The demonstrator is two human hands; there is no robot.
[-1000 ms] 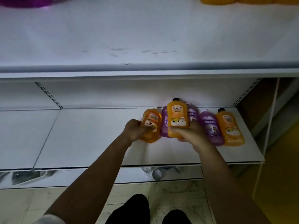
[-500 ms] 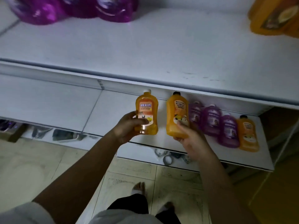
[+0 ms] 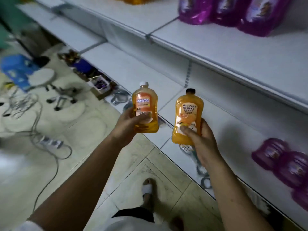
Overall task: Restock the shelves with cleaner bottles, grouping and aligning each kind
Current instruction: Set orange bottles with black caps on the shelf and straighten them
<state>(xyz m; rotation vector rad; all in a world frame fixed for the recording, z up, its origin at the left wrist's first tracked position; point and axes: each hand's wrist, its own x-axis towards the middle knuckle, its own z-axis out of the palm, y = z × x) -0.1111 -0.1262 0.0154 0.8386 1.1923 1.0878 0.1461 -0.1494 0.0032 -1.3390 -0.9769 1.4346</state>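
My left hand (image 3: 128, 125) grips a clear orange bottle with a white cap (image 3: 144, 107), held upright in front of the lower shelf (image 3: 136, 67). My right hand (image 3: 202, 139) grips an opaque orange bottle with a black cap (image 3: 187, 114) by its lower part. Both bottles hang in the air off the shelf, side by side and apart. Purple bottles (image 3: 286, 165) lie on the lower shelf at the right. Large purple bottles (image 3: 233, 12) stand on the upper shelf (image 3: 216, 45), with orange ones (image 3: 131, 0) at the top edge.
On the tiled floor at the left lie a power strip (image 3: 50, 141) with cables, a white stool (image 3: 43, 77) and a blue box (image 3: 16, 70). Clutter (image 3: 95, 75) sits under the lowest shelf. My sandalled foot (image 3: 147, 189) is below.
Both hands have lifted the two orange bottles off the lower shelf and carried them left. The view has swung left; the purple bottles stay behind on the right.
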